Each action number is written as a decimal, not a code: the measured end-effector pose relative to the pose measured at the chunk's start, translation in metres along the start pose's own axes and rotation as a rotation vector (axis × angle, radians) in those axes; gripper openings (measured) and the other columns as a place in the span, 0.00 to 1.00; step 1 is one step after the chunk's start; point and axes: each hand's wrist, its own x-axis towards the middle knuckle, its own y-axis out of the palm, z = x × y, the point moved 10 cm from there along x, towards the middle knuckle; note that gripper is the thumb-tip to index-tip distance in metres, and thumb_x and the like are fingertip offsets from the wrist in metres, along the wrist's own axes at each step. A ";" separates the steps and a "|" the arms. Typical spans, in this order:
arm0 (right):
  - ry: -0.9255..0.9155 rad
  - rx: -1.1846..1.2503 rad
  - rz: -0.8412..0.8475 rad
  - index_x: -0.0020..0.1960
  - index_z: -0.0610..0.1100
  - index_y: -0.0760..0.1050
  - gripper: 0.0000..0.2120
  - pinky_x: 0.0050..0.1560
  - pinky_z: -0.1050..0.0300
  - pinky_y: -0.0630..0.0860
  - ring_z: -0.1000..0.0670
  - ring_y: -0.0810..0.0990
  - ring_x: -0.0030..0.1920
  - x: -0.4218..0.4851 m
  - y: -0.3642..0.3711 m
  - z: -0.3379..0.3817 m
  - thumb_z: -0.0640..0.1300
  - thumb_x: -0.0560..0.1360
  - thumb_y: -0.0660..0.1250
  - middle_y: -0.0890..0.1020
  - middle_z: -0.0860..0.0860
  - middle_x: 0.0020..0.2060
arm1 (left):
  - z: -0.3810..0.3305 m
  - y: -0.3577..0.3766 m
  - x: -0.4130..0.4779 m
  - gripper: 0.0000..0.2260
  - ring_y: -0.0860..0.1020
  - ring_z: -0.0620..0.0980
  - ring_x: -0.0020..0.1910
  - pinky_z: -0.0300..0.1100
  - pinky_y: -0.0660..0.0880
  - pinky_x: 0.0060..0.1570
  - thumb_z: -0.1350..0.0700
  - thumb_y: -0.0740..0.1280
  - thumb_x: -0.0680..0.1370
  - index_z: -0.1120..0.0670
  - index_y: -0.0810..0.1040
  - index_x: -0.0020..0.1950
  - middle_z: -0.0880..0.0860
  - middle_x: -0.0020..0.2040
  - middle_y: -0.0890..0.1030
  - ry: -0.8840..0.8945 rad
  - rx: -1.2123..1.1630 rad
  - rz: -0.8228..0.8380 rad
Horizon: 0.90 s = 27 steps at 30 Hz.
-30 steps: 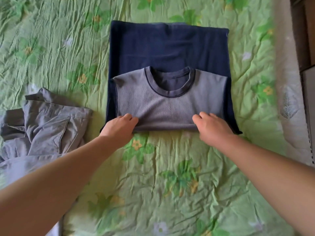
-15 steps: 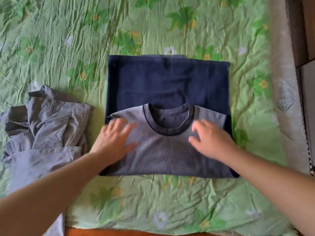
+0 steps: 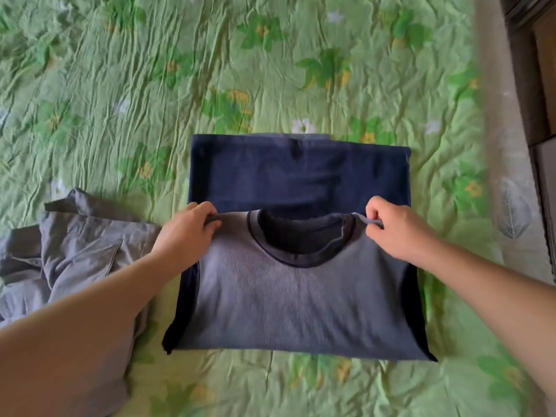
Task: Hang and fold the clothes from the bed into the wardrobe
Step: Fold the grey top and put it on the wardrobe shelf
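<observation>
A grey and navy shirt (image 3: 301, 305) lies partly folded on the green floral bedspread (image 3: 210, 70), its grey front with a dark round collar toward me and a navy panel beyond. My left hand (image 3: 186, 233) pinches the shirt's left shoulder edge. My right hand (image 3: 394, 227) pinches the right shoulder edge on the other side of the collar. Both shoulder edges are lifted slightly off the navy panel. A crumpled pair of grey trousers (image 3: 69, 254) lies to the left of the shirt, partly under my left forearm.
Along the right runs the bed's pale edge (image 3: 508, 164), with dark wooden furniture (image 3: 538, 79) past it. Bare bedspread stretches behind the shirt and in front of it.
My hands went from the shirt's near fold, across the grey front, up to the shoulders, where they now pinch the edges. The view has shifted so the shirt sits lower in frame.
</observation>
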 end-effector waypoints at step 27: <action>-0.126 -0.359 -0.207 0.81 0.46 0.32 0.43 0.74 0.25 0.44 0.41 0.44 0.81 0.117 0.043 0.031 0.72 0.78 0.43 0.47 0.45 0.82 | -0.065 0.065 0.119 0.32 0.36 0.55 0.81 0.68 0.43 0.75 0.34 0.46 0.81 0.42 0.37 0.81 0.55 0.82 0.36 0.262 0.433 -0.044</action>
